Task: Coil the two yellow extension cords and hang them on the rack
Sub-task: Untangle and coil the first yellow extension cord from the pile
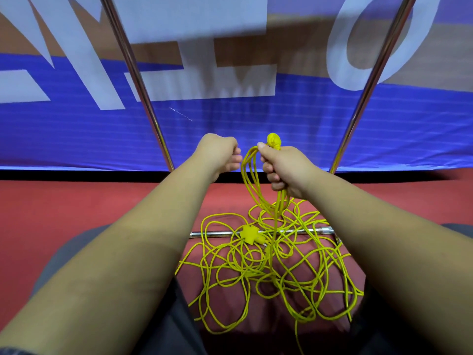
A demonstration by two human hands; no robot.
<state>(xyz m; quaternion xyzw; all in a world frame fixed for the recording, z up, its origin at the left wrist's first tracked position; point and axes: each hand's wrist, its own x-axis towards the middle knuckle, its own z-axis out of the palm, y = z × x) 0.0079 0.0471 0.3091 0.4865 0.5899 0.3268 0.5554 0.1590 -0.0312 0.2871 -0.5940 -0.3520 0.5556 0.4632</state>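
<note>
Yellow cord (252,185) hangs in several loops from the right hand (284,167), whose fingers are wrapped tight around the bunch. A knobbly yellow plug end (273,140) sticks out at 12 o'clock of the fist. At 9 o'clock of it the left hand (218,152) is curled, fingertips right by the loops; whether it pinches a strand I cannot tell. At 6 o'clock the rest lies as a loose tangle (281,267) on the red floor (76,201), across a chrome bar (215,234), with a cross-shaped socket block (248,233) on top. One chrome pole (139,80) rises at 11 o'clock and a second pole (371,80) at 1 o'clock, before a blue banner (230,129).
</note>
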